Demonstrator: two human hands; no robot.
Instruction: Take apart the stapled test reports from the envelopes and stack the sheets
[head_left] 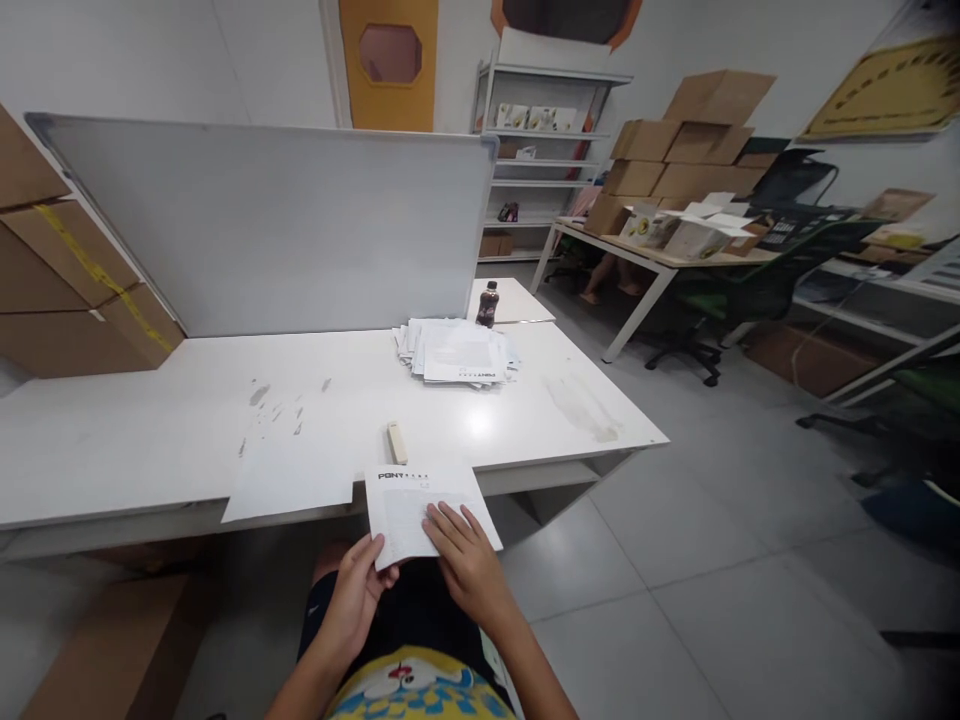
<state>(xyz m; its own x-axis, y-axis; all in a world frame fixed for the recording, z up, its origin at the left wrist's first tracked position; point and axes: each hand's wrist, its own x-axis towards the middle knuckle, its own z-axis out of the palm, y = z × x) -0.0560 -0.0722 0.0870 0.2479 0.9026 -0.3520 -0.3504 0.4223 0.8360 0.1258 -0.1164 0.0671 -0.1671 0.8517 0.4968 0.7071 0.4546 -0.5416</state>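
Observation:
A white printed paper sheet (397, 505) with a dark heading along its top extends over the front edge of the table toward my lap. My left hand (361, 580) is closed on its lower left corner, thumb on top and fingers beneath. Across the sheet's right part lies my right hand (461, 550), fingers stretched out flat on the print; its thumb is hidden. Just beyond the sheet is a small cream-coloured bar-shaped object (397, 443). To the left, a blank white sheet (292, 475) overhangs the table edge. Farther back sits an untidy stack of similar printed papers (457, 352).
The white table (525, 420) has grey smudges. A whiteboard (300, 230) stands along its back, with cardboard boxes (82, 270) at left. A dark bottle (487, 304) stands behind the stack. Beyond are another table with boxes (675, 150), an office chair (780, 280) and a partly visible person.

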